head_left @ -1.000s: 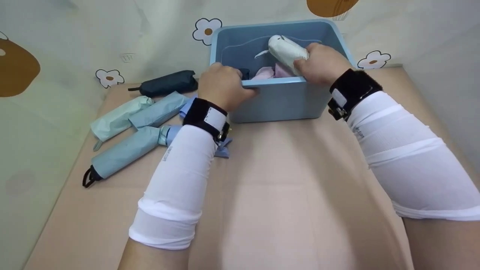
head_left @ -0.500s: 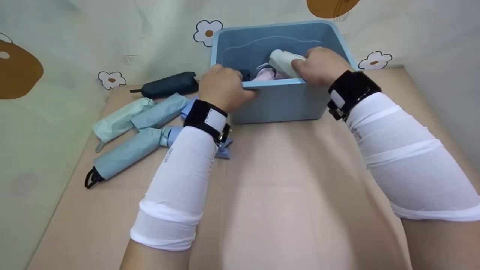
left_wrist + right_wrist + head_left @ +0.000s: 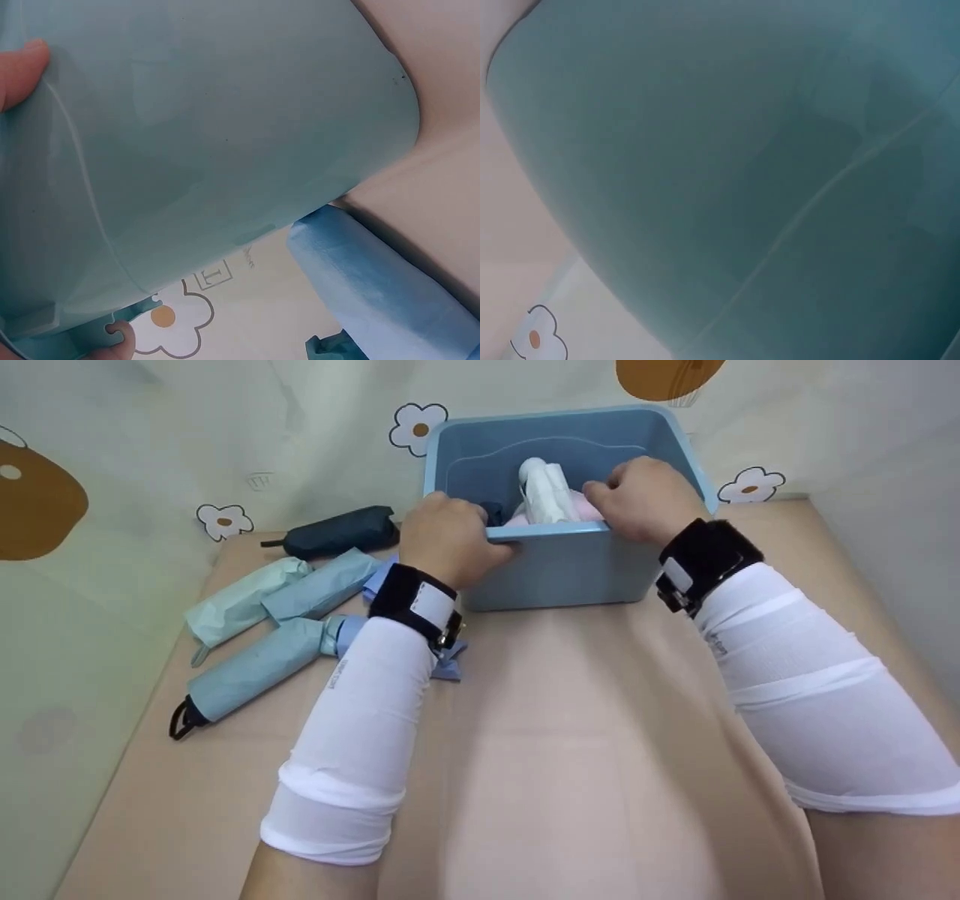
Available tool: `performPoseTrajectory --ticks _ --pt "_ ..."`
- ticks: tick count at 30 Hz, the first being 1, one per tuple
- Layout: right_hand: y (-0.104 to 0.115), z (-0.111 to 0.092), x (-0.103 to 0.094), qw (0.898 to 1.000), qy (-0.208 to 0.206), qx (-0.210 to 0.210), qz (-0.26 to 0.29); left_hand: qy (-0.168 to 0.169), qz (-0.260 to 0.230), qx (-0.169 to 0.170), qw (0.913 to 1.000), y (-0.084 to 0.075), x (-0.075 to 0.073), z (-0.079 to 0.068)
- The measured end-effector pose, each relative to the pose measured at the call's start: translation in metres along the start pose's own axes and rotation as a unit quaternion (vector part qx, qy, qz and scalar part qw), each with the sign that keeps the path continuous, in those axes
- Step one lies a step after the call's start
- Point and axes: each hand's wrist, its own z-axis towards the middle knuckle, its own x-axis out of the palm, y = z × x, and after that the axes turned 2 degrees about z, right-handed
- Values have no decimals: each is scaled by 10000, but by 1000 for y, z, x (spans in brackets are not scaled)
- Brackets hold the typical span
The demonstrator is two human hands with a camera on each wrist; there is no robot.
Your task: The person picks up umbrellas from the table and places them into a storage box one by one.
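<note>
In the head view my left hand (image 3: pixel 454 540) grips the front rim of a blue plastic storage bin (image 3: pixel 555 566) at its left corner, thumb outside. The left wrist view shows a thumb and a fingertip at the bin's wall (image 3: pixel 225 135). My right hand (image 3: pixel 649 499) is over the front right corner, fingers loosely bent and partly hidden, apparently holding nothing. Left of it, a pale folded umbrella (image 3: pixel 547 493) leans inside the bin on pink fabric (image 3: pixel 585 506). A dark item (image 3: pixel 493 512) shows beside my left fingers. Only the bin's wall (image 3: pixel 705 150) fills the right wrist view.
Folded umbrellas lie left of the bin: a dark one (image 3: pixel 341 532), a mint one (image 3: pixel 244 596), a grey-blue one (image 3: pixel 322 585) and a blue-green one (image 3: pixel 255 667) with a black strap. A blue one (image 3: pixel 382 277) lies by the bin. A flower-print sheet (image 3: pixel 300 435) hangs behind.
My right hand has lowered the pale umbrella into the bin and let it go; it now stands more upright, apart from the fingers. My left hand has stayed on the rim.
</note>
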Motion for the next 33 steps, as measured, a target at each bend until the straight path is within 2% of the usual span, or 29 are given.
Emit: performPoseTrajectory --ticks 3,5,7,11,13,15,17,19,24,27,29,31,33 --pt "-3 -6 6 9983 -519 -282 -1 -96 -26 0 10000 -1 1 0" --pt "-5 -10 13 9922 -1096 -601 -31 -222 -80 16 9997 -2 1 0" --pt "-10 -14 22 9793 -1755 -997 -150 -358 -202 26 9992 -1 3 -1" --pt "-18 -16 40 9442 -2775 -1695 -532 -653 -652 82 9957 3 6 -2" --pt "-21 -15 46 9309 -3019 -1914 -752 -821 -1008 168 9914 8 8 -3" --pt "-22 -14 50 9232 -3133 -2044 -878 -968 -1432 304 9845 16 12 -5" --pt "-22 -13 52 9208 -3147 -2096 -963 -1005 -1788 461 9776 26 16 -8" --pt "-23 -12 54 9225 -3100 -2088 -966 -974 -2005 598 9730 36 20 -14" --pt "-25 -13 55 9266 -3044 -1994 -952 -789 -1983 733 9742 53 29 -34" --pt "-23 -13 53 9291 -2989 -1964 -939 -603 -1868 576 9789 68 34 -51" --pt "-21 -13 52 9301 -2961 -1972 -909 -262 -1613 336 9860 80 38 -64" --pt "-19 -13 52 9302 -2952 -1989 -891 325 -1201 29 9922 92 42 -79" --pt "-19 -13 51 9294 -2971 -2009 -867 929 -768 -220 9925 104 47 -95"
